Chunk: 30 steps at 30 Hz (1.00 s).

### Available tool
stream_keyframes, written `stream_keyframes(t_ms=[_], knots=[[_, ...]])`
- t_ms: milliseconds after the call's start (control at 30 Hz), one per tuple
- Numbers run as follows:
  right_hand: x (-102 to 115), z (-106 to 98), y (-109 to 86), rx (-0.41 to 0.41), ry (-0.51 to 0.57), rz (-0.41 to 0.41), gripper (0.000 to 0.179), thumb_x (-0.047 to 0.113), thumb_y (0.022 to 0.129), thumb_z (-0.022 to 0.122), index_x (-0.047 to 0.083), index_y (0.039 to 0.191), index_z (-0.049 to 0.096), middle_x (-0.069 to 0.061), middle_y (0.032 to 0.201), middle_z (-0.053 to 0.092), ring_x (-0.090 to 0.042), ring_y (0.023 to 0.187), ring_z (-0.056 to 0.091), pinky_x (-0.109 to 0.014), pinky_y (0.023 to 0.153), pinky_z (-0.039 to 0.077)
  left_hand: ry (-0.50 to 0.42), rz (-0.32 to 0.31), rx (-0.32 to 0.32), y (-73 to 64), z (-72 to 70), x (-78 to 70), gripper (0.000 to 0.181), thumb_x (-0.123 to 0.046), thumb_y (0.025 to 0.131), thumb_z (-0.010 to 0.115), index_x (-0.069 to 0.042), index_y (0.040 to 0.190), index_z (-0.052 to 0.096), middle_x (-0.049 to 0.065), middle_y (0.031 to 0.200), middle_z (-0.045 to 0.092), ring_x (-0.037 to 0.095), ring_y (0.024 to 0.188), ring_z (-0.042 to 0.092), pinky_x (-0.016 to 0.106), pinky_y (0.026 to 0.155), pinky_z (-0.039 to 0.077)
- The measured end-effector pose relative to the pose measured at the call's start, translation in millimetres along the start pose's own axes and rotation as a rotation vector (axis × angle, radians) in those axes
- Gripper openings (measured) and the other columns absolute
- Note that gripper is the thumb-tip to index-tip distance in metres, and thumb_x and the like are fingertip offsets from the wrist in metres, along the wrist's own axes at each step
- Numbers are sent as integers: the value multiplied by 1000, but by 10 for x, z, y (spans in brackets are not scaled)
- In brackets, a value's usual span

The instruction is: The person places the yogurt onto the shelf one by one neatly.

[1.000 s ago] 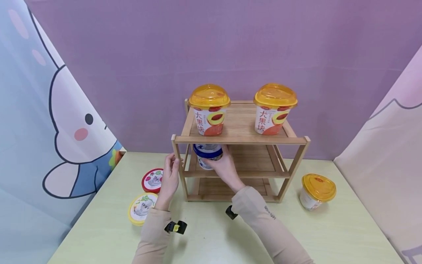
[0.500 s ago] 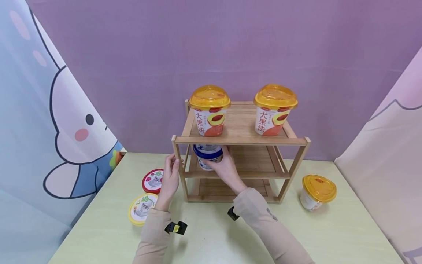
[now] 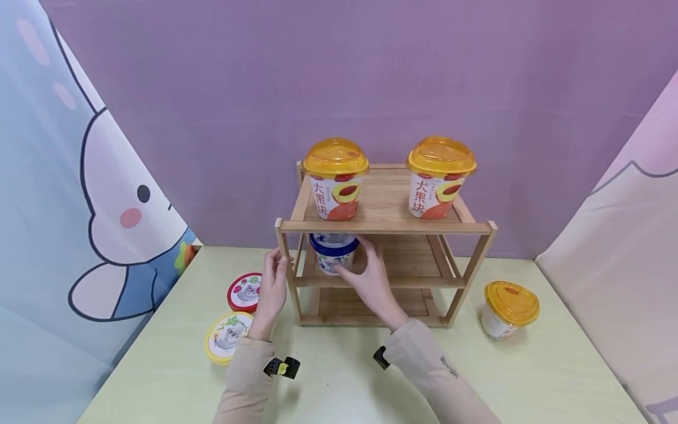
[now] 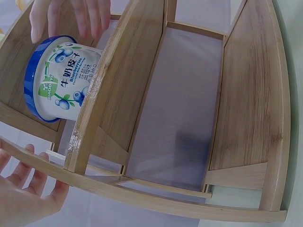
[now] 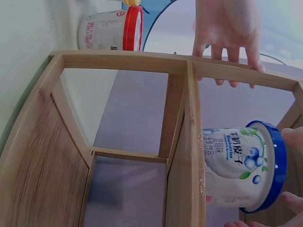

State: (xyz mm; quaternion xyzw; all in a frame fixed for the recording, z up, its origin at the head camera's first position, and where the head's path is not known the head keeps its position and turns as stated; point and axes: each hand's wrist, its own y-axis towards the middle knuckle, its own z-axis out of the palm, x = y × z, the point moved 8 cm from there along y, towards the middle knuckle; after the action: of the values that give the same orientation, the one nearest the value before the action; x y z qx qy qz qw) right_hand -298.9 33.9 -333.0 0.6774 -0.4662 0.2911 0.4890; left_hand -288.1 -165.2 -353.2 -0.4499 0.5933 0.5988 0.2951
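Closest to my remote viewpoint, two beige sleeves (image 3: 245, 380) reach in over the pale worktop (image 3: 331, 406). On the worktop, a yellow-lidded tub (image 3: 229, 337) lies near the left sleeve, with a red-lidded tub (image 3: 245, 292) just beyond; well apart on the right sits an orange-lidded cup (image 3: 509, 306). Farther in, I see the left hand (image 3: 272, 291) resting against the left post of a wooden rack (image 3: 386, 226), fingers fairly straight and reaching past it. The right hand (image 3: 373, 287) is spread, thumb and fingers parted around the blue-lidded tub (image 3: 335, 253) (I cannot tell whether a fingertip touches it). That tub, printed with blueberries, stands upright at the left of the middle shelf. Above, two peach-printed cups (image 3: 337, 197) stand apart on the top shelf. Behind everything hangs a purple backdrop (image 3: 339, 70).
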Motion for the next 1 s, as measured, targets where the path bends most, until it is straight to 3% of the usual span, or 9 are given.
stream_keyframes(t_ms=[133, 467, 767, 1000], knots=[[24, -80, -96, -26, -19, -47, 62, 20, 77, 69, 14, 130, 37, -11, 132, 32, -25, 122, 32, -43, 100, 27, -1, 4, 0, -7, 3, 3, 29, -8, 96, 32, 5, 122, 33, 28, 106, 44, 37, 101, 45, 46, 88, 34], [13, -284, -319, -35, -14, -51, 48, 14, 80, 65, 6, 123, 45, -13, 122, 42, -33, 115, 39, -47, 96, 30, 16, 3, -1, -7, 4, 0, 29, -10, 96, 31, 6, 120, 34, 24, 103, 45, 34, 99, 45, 39, 87, 35], [-67, -467, -513, -11, -65, -106, 23, 11, 83, 61, 7, 106, 59, -5, 109, 57, -24, 106, 50, -45, 90, 38, 13, 8, -13, -14, 0, -9, 27, -8, 96, 33, 5, 120, 36, 22, 102, 47, 27, 97, 45, 24, 83, 35], [-218, -685, -644, 0, -138, -102, 16, 6, 83, 60, 8, 100, 61, -2, 99, 62, -18, 95, 56, -37, 81, 45, 27, -6, -2, -13, 6, -9, 28, -11, 96, 32, 5, 120, 35, 24, 104, 46, 29, 99, 45, 26, 84, 35]])
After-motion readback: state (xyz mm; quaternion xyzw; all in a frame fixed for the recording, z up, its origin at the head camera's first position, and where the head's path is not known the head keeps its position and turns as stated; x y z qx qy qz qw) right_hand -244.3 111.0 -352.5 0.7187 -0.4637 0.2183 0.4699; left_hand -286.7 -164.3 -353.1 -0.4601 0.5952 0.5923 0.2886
